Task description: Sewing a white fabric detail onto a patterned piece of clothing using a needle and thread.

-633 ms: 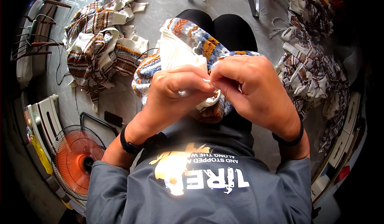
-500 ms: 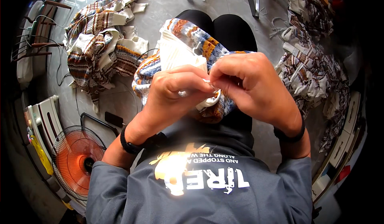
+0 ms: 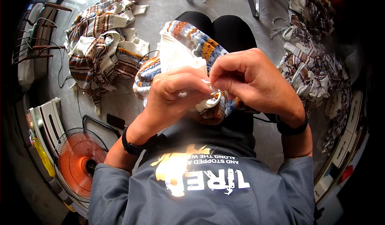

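Observation:
A patterned knitted garment [image 3: 204, 40] in blue, orange, brown and white lies bunched on my lap, its white ribbed part [image 3: 178, 56] uppermost. My left hand [image 3: 172, 90] pinches white knit edge of it between thumb and fingertips. Close against those fingertips, my right hand [image 3: 250, 80] is closed in a pinch, thumb against curled fingers. Whatever lies in that right pinch is too small and too hidden to name. Below the fingertips a white rolled edge [image 3: 208, 103] of the garment curls round.
Patterned knits [image 3: 96, 52] lie heaped on the grey floor at left, with another pile [image 3: 309, 68] at right. An orange fan [image 3: 78, 162] stands lower left. Metal legs [image 3: 250, 0] rise beyond my knees; white drawers [image 3: 343, 148] line the right side.
My right hand has tipped and shifted slightly up and left, and its wrist has dropped a little. A dark cord now shows beside that wrist. My left hand holds almost the same place.

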Tool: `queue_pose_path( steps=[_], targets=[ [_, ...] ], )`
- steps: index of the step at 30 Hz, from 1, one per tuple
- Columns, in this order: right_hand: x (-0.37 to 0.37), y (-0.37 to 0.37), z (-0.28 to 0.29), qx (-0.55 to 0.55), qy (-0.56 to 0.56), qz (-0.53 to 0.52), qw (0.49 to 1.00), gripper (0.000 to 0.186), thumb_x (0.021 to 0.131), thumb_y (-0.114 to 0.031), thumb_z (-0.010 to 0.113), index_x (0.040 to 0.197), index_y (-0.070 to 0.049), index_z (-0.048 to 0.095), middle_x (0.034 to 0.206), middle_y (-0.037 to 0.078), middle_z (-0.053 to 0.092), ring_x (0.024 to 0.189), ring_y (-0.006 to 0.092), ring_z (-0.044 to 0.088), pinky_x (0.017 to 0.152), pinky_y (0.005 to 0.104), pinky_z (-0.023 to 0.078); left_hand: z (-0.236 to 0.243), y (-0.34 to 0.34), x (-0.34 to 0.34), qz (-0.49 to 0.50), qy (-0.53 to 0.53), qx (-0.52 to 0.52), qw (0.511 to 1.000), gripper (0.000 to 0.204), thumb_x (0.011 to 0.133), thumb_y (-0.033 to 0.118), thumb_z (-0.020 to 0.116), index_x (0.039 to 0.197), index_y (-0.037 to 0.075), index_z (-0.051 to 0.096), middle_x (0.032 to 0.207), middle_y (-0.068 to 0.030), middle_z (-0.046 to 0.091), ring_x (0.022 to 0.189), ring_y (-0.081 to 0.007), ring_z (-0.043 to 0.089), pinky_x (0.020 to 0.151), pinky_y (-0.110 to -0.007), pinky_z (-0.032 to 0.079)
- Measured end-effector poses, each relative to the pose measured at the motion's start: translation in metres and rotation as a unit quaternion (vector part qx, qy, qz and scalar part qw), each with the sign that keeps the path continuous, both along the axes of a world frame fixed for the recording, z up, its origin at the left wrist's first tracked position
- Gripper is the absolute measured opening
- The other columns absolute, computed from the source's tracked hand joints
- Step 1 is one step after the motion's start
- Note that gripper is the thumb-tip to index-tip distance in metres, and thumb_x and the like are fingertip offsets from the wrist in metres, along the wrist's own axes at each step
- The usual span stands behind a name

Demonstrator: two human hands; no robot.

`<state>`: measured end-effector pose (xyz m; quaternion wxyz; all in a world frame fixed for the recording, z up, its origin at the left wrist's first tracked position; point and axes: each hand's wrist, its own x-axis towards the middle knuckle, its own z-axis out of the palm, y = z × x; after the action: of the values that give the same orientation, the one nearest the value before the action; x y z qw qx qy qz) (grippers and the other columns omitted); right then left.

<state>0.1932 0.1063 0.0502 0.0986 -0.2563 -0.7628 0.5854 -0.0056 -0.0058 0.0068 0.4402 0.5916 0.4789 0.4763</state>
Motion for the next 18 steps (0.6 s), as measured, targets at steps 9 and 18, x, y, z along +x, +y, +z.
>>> queue_pose_path(
  steps=[9,18],
  targets=[
    [-0.002,-0.002,-0.001,-0.035,-0.003,-0.01,0.999,0.002,0.092,0.004,0.068,0.091,0.003,0.067,0.071,0.004,0.066,0.063,0.0076,0.062,0.057,0.024,0.049,-0.003,-0.001,-0.002,0.002,-0.003,-0.002,1.0,0.017,0.08,-0.006,0.08,0.092,0.005,0.075,0.096,-0.0074,0.074,0.083,-0.0176,0.073,0.072,-0.028,0.056],
    [-0.016,-0.001,0.008,0.073,-0.023,0.02,0.997,0.005,0.093,0.001,0.065,0.095,-0.001,0.06,0.07,0.01,0.063,0.062,0.0176,0.065,0.058,0.03,0.049,-0.003,0.0,-0.002,0.025,0.092,0.067,0.993,0.017,0.077,-0.009,0.08,0.09,0.001,0.074,0.093,-0.0065,0.071,0.081,-0.0147,0.069,0.069,-0.026,0.053]
  ],
)
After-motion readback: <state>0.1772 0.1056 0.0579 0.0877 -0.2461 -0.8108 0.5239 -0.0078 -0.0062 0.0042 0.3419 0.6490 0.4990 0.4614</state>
